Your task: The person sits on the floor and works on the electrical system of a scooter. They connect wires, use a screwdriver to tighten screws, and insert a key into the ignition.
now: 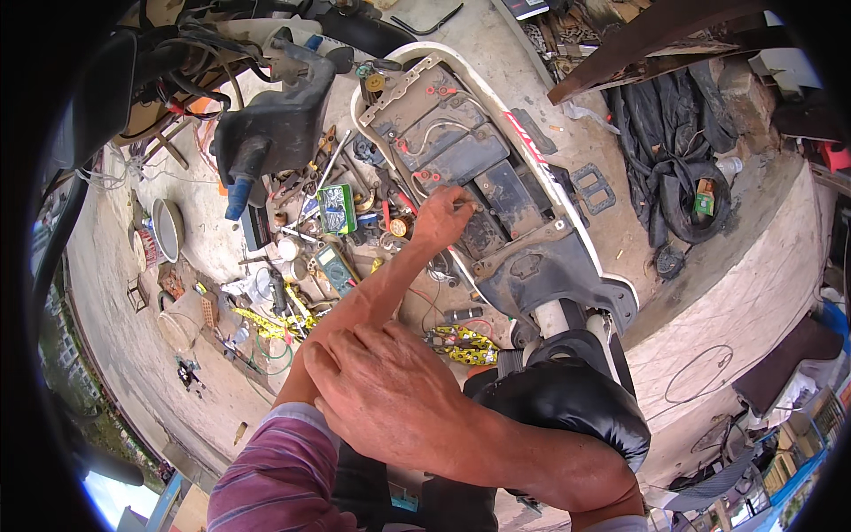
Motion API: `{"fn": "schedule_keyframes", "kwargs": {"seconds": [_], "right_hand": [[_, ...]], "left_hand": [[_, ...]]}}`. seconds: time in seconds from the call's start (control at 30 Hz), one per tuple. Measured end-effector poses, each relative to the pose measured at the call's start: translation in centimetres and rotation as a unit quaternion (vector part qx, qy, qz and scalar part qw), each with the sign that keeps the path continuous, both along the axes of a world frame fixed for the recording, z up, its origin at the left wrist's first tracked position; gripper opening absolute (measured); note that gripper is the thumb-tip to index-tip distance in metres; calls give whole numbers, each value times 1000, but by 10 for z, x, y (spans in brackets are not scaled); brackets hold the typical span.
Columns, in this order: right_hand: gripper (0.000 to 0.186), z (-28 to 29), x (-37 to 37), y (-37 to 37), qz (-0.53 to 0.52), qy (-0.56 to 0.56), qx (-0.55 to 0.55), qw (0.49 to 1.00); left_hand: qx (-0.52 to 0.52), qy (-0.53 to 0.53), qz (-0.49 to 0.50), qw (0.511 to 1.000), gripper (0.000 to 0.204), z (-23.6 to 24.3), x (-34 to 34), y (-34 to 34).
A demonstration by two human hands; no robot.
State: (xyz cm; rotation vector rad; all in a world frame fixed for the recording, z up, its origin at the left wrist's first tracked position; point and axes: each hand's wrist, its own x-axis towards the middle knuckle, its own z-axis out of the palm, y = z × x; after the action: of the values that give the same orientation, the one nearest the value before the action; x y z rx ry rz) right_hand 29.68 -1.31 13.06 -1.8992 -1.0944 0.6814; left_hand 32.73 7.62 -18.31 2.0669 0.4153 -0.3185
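Note:
My left hand (443, 217) hovers at the near-left side of an electric scooter's open battery bay, fingers bent in and thumb close to the index finger. Whether anything small sits between them I cannot make out. Beneath it are dark, dusty batteries (511, 202) with red-capped cable terminals (427, 176), framed by a white body rim (581, 232). Across my left forearm lies my right hand (386, 390), its fingers curled and knuckles up against the skin; it holds no visible object. Its fingertips are partly hidden.
Tools and parts crowd the floor left of the scooter, with a green box of small hardware (337, 209) and a multimeter (335, 269). A black scooter seat (567, 399) is close below. Black inner tubes (687, 168) lie at right; a detached scooter front (279, 120) stands upper left.

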Motion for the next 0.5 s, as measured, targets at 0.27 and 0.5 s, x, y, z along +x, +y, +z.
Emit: {"fn": "schedule_keyframes", "kwargs": {"seconds": [0.27,0.5], "right_hand": [[43,7,17,-6,-46,40,27,998],[42,16,39,-14,-83,51,58,994]], "left_hand": [[41,-1,-30,999,27,5,5,-2],[16,2,-48,999,26,32,2,-3]]}}
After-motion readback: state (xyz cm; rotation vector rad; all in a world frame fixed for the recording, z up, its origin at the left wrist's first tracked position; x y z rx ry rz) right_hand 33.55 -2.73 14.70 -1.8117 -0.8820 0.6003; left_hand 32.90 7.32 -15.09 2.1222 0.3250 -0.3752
